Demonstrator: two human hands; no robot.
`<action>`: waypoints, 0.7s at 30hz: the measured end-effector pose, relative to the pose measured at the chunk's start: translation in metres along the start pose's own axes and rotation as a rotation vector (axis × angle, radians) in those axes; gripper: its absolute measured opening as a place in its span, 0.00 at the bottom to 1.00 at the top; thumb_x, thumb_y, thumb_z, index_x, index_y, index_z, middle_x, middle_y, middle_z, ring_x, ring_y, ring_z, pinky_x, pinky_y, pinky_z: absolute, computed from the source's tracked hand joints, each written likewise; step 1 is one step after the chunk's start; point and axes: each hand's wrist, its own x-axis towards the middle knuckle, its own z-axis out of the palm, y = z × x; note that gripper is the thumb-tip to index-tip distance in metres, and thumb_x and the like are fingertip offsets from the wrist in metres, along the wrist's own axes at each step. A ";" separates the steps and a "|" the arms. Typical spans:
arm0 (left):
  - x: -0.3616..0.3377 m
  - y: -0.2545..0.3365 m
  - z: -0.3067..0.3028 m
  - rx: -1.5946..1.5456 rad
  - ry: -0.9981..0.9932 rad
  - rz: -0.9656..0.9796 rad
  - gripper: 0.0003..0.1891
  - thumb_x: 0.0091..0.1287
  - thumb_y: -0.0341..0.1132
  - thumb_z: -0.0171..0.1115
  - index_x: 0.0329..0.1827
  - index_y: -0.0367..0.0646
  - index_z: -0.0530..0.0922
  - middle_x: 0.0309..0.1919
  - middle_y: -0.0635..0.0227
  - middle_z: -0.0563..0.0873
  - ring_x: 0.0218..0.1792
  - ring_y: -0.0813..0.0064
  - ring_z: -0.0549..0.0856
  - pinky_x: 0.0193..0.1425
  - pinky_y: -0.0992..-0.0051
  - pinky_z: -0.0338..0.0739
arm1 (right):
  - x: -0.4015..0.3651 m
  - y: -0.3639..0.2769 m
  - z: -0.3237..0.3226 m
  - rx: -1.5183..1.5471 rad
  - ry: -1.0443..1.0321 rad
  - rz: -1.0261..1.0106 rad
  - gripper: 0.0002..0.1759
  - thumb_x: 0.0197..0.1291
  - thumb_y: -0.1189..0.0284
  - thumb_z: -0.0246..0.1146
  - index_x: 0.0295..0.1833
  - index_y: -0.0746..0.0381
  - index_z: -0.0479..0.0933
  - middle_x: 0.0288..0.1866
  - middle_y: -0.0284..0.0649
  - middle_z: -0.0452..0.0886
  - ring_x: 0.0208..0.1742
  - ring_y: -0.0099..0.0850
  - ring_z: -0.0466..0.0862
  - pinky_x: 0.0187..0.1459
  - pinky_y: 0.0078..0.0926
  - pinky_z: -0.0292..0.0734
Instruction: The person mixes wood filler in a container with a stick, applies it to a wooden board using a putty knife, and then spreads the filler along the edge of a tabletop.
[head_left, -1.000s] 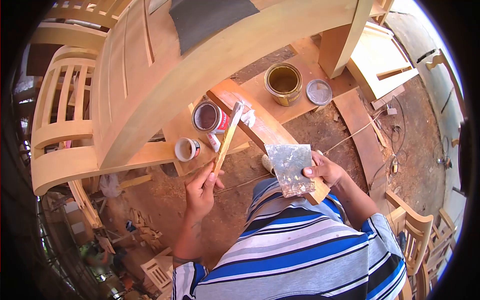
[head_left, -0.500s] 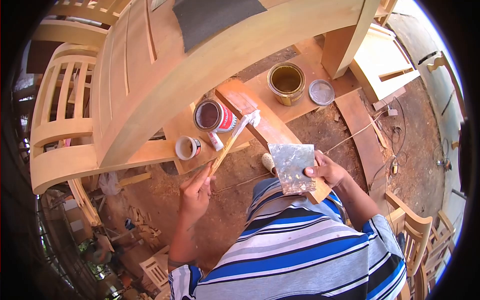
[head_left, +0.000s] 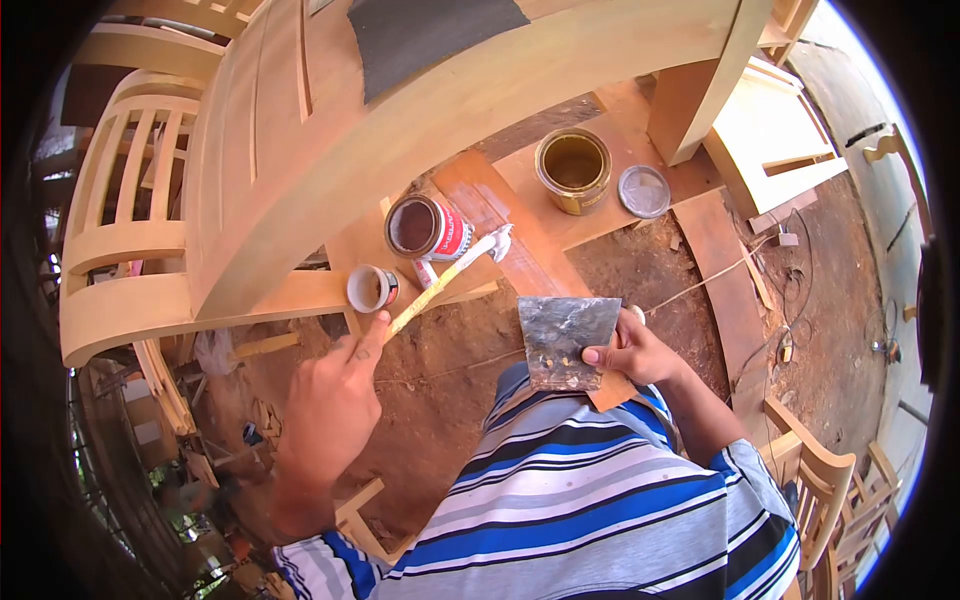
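Observation:
My left hand is closed on the lower end of a thin wooden stick. White paste coats the stick's far tip, which is over the long wooden board. In my right hand is a flat, smeared metal scraper plate, its thumb on top and the other fingers mostly hidden. The plate overlaps the board's near end. Close to the stick stand an open can with a red and white label and a small white cup. A white tube lies partly behind the stick.
A large open can and a round lid sit on the low wooden bench. A big pale wooden furniture piece arches across the front, with dark sandpaper-like sheet on it. Cables trail on the dirt floor.
My left hand has moved left and nearer to me, its back turned upward. The metal plate has shifted slightly left and looks darker. The stick's pasted tip has moved slightly left.

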 end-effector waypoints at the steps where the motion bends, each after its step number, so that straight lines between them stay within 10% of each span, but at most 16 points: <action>1: 0.003 0.003 -0.009 0.069 -0.039 0.002 0.30 0.54 0.19 0.56 0.64 0.40 0.76 0.33 0.55 0.82 0.27 0.53 0.83 0.33 0.58 0.79 | 0.000 0.001 -0.001 0.000 0.000 -0.003 0.28 0.62 0.75 0.68 0.65 0.69 0.67 0.57 0.38 0.80 0.58 0.25 0.76 0.62 0.25 0.68; 21: 0.058 0.053 -0.065 0.357 -0.300 0.050 0.25 0.57 0.19 0.54 0.60 0.37 0.77 0.31 0.50 0.81 0.32 0.49 0.81 0.38 0.55 0.74 | -0.013 0.017 -0.024 0.089 -0.023 -0.069 0.29 0.61 0.74 0.68 0.65 0.68 0.67 0.58 0.38 0.78 0.60 0.26 0.74 0.64 0.27 0.67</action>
